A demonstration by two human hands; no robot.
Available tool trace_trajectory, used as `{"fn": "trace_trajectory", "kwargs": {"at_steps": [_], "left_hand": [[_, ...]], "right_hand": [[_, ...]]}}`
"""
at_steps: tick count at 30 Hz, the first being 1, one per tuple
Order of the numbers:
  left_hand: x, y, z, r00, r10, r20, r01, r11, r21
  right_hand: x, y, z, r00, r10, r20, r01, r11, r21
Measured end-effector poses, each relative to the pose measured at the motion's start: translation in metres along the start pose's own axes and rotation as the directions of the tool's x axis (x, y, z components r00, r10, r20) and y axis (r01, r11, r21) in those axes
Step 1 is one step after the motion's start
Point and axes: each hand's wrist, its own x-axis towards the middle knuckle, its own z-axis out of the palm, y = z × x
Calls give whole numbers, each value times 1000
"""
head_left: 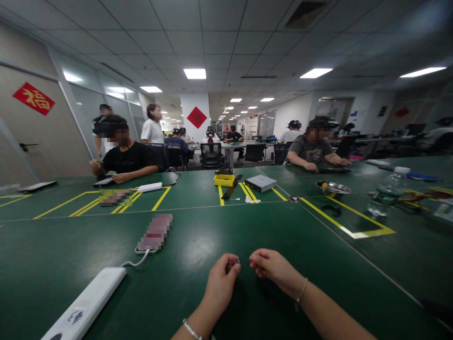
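Note:
Low over the green table (198, 302), my left hand (222, 279) is closed in a pinch. At its fingertips shows a small shiny dark piece (238, 261), too small to name. Facing it across a narrow gap, my right hand (273, 267) has its thumb and fingers pressed together. A small red piece (252, 264) peeks out at those fingertips; its kind cannot be made out. The two hands are apart, and each wrist wears a bracelet.
At left lie a white power strip (88, 302) and a phone (155, 232) on a cable. Farther back are a yellow tray (224, 180), a grey box (261, 183), a metal bowl (333, 188) and a plastic bottle (389, 191). Two people sit across the table.

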Motion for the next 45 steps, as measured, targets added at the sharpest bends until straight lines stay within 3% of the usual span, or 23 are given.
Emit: {"fn": "trace_trajectory", "kwargs": {"at_steps": [4,9,14,31,35,40,45], "left_hand": [[0,0,0,1000,17,-6,-17,1000,-7],[1,0,0,1000,-1,-19,1,1000,8],[1,0,1,999,-5,-50,9,997,79],[0,-2,-1,1000,18,-1,-18,1000,12],[-1,0,0,999,30,-21,-27,993,115],[-4,3,2,988,137,-67,-112,950,292],[-6,4,2,973,216,-87,-170,915,367]], "right_hand": [[2,0,11,992,79,-102,-54,973,225],[2,11,29,980,55,-193,30,911,412],[-1,19,30,986,-21,-165,79,933,352],[-3,18,28,993,-92,-68,109,946,307],[-3,18,32,991,-76,-107,105,950,293],[0,22,37,976,-126,-175,157,971,181],[1,25,41,963,-143,-229,176,975,133]]}}
